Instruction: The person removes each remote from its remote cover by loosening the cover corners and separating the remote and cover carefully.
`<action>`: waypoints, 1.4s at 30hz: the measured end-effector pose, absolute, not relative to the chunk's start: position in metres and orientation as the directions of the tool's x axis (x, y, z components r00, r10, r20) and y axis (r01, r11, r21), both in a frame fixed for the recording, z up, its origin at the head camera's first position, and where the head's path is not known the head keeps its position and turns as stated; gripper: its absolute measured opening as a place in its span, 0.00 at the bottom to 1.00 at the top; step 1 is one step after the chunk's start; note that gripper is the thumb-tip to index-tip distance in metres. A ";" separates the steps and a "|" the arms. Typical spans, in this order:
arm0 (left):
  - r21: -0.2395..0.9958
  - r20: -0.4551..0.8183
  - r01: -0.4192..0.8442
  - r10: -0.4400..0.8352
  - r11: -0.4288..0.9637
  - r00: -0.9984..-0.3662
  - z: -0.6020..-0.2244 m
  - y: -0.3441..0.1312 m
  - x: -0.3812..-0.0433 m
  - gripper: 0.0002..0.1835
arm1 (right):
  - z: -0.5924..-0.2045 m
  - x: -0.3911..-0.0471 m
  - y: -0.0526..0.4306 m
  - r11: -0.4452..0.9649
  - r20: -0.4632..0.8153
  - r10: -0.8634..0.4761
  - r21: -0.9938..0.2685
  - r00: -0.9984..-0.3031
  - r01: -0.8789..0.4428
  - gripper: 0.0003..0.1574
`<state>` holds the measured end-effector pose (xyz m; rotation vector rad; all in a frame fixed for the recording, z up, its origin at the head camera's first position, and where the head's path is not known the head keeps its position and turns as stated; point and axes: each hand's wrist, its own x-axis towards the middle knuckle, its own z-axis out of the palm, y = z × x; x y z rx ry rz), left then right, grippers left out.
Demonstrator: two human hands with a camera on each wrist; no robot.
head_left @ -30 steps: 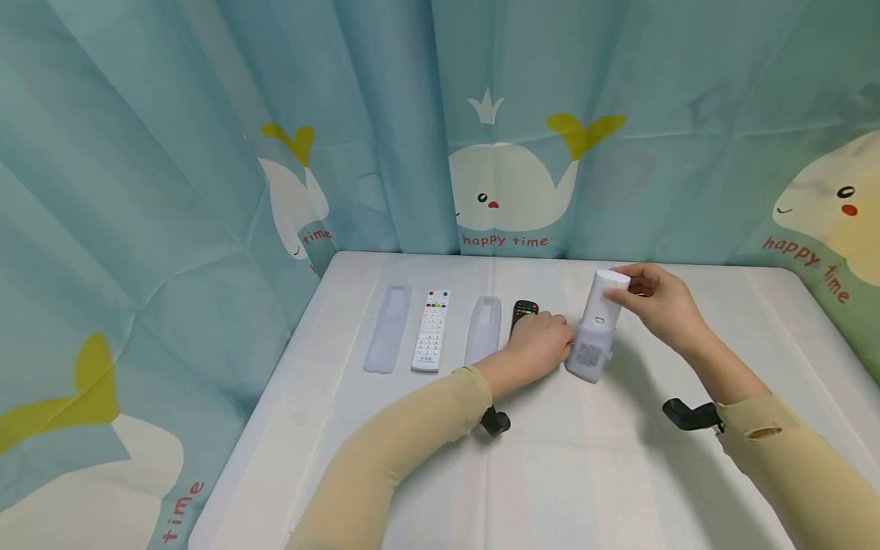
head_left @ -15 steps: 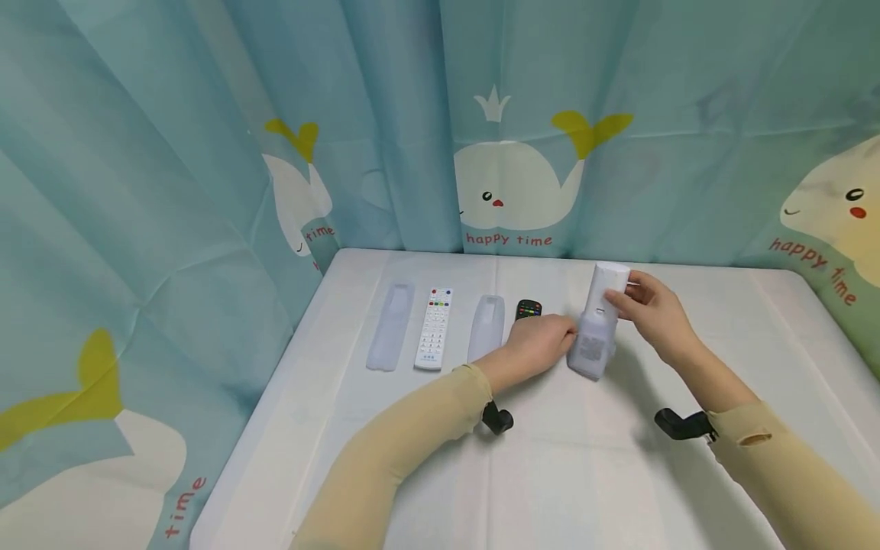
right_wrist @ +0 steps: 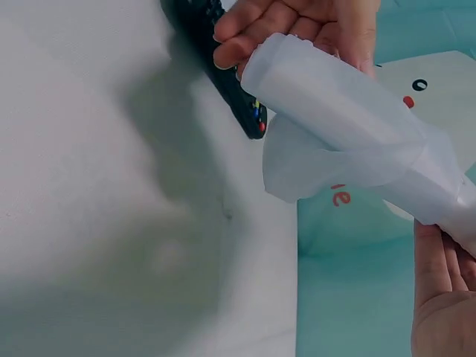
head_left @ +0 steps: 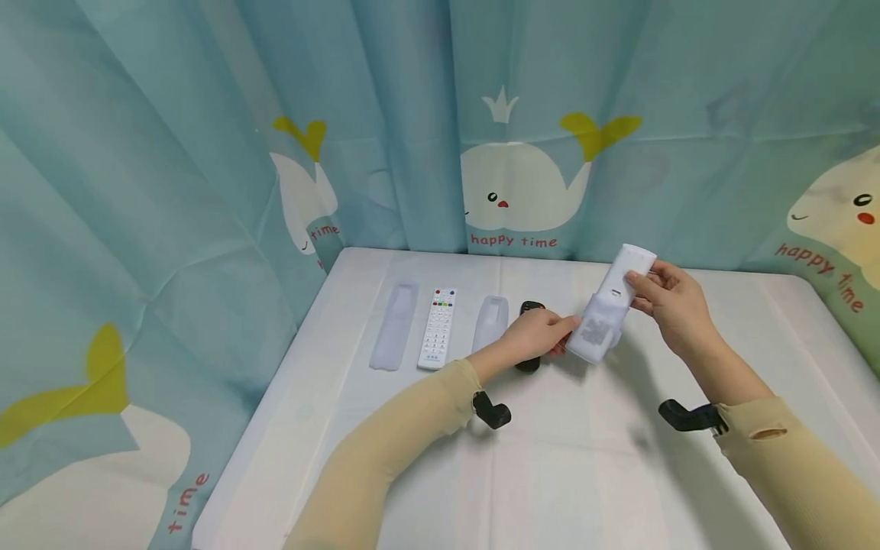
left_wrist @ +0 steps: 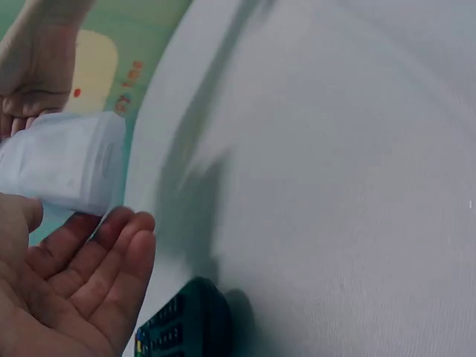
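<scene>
My right hand (head_left: 677, 309) holds the upper end of a white remote control (head_left: 624, 267) between thumb and fingers. A translucent cover (head_left: 600, 321) wraps the remote's lower part, its edge folded outward in the right wrist view. My left hand (head_left: 536, 334) holds the cover's lower end, with the thumb on one side and fingers on the other. In the left wrist view, the left fingers (left_wrist: 97, 268) lie under the cover (left_wrist: 63, 163). Both cover and remote are tilted above the table. A black remote control (head_left: 529, 365) lies under the left hand, partly hidden.
Left of the hands, a translucent cover (head_left: 490, 321), a white remote control (head_left: 437, 328) and another translucent cover (head_left: 395, 327) lie in a row on the white table (head_left: 564, 473). A blue curtain (head_left: 385, 153) with whale prints hangs behind the table.
The covered white remote has risen and tilted further to the right. My left hand has turned at the cover's lower end, exposing more of the black remote. The view has shifted slightly.
</scene>
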<state>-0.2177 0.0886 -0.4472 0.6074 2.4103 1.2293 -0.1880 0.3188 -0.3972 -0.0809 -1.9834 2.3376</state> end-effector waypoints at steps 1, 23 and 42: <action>0.851 -0.147 0.162 0.523 0.500 -0.840 -0.447 0.089 -0.217 0.25 | -0.397 -0.188 0.318 -0.168 0.009 0.091 -0.986 -0.996 -0.024 0.21; 0.941 -0.290 -0.312 0.781 0.128 -0.553 -0.444 0.086 -0.211 0.31 | -0.399 -0.194 0.319 -0.118 -0.093 0.005 -0.989 -0.996 0.092 0.20; 0.942 -0.297 -0.298 0.794 0.154 -0.530 -0.447 0.085 -0.203 0.48 | -0.401 -0.198 0.329 -0.190 -0.082 -0.024 -0.978 -0.996 0.085 0.22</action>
